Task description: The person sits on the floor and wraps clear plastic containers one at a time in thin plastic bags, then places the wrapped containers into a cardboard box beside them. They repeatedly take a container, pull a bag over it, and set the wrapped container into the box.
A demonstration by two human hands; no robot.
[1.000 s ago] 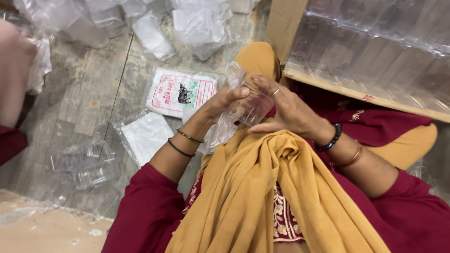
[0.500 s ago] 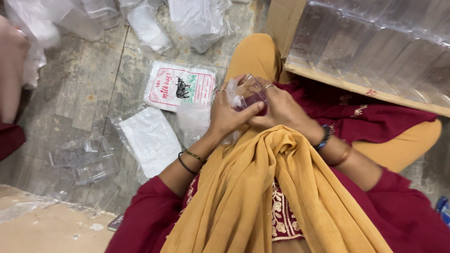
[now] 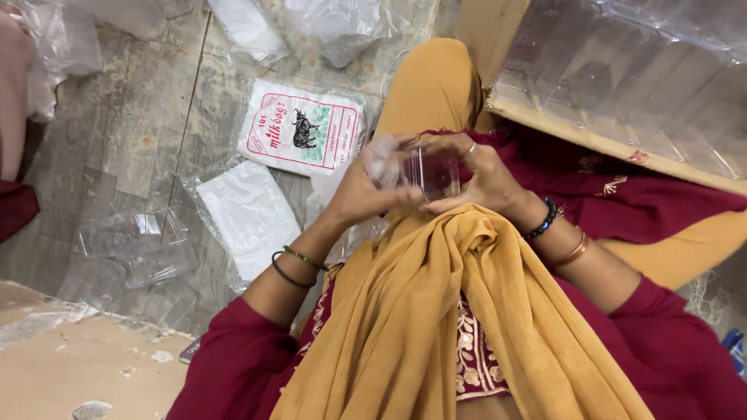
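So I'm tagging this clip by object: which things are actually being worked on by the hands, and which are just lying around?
In hand:
- small clear plastic box, held by left hand and right hand
- thin clear bag against the box

Lying about:
- printed packet of bags on the floor
- plain white bag stack
- loose clear boxes
- carton of clear boxes

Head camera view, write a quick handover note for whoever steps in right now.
Left hand and right hand both grip a small clear plastic container with thin clear wrap, above the lap.
A printed packet of bags and an open white bag stack lie on the floor to the left.
More clear containers lie beyond; a cardboard box holds others on the right.
Done and left: cannot tell.
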